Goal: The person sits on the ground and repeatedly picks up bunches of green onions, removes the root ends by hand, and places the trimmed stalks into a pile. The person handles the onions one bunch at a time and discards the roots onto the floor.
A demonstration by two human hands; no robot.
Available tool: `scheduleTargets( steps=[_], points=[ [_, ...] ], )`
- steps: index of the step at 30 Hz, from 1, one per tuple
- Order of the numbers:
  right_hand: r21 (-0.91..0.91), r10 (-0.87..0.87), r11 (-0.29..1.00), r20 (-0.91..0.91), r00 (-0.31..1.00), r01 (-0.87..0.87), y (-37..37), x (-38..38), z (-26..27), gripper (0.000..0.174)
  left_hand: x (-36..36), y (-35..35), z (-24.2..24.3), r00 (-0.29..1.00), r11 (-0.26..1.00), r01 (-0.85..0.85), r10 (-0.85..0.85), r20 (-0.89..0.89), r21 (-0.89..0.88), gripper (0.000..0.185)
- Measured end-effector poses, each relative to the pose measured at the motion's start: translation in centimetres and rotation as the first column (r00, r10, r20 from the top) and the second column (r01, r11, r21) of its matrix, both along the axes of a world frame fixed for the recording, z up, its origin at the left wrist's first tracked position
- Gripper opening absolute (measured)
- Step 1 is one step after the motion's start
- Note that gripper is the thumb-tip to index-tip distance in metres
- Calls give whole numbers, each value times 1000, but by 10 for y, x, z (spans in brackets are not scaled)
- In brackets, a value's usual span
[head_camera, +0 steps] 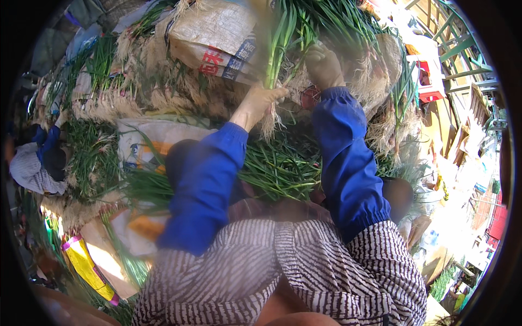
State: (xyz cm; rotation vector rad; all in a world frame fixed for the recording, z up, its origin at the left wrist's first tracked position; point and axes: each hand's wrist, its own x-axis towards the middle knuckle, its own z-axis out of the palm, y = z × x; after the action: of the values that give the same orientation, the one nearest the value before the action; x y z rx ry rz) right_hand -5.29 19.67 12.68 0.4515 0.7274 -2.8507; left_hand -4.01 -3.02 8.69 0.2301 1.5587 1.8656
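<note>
My left hand (pixel 261 102) is closed around a small bunch of spring onions (pixel 278 57), upright, with the pale roots hanging below the fist. Close by on the right, my right hand (pixel 325 67), in a pale glove, has its fingers curled beside a thin green stalk. Whether it grips that stalk is hidden by the fingers and a blur in the picture. Below both hands, loose green onion leaves (pixel 281 167) lie in a heap before my lap. More spring onions (pixel 369 61) with long roots rest just beyond my right hand.
A white woven sack (pixel 212 32) with printing lies at the far side, rows of rooted onions (pixel 106 104) to its left. Another printed sack (pixel 163 132) is near my left forearm. A co-worker (pixel 40 159) bends at the far left. A red-and-white box (pixel 428 77) stands right.
</note>
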Motion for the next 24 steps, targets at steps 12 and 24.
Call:
scheduleTargets(
  steps=[12,24],
  points=[
    [-15,85,995,-295,952,-94,26,-9,54,21,-13,0,-20,999,978,47,-45,11,-204,24],
    [522,-112,833,-166,980,184,64,102,31,16,-26,-39,46,992,947,-55,17,122,317,30]
  ],
)
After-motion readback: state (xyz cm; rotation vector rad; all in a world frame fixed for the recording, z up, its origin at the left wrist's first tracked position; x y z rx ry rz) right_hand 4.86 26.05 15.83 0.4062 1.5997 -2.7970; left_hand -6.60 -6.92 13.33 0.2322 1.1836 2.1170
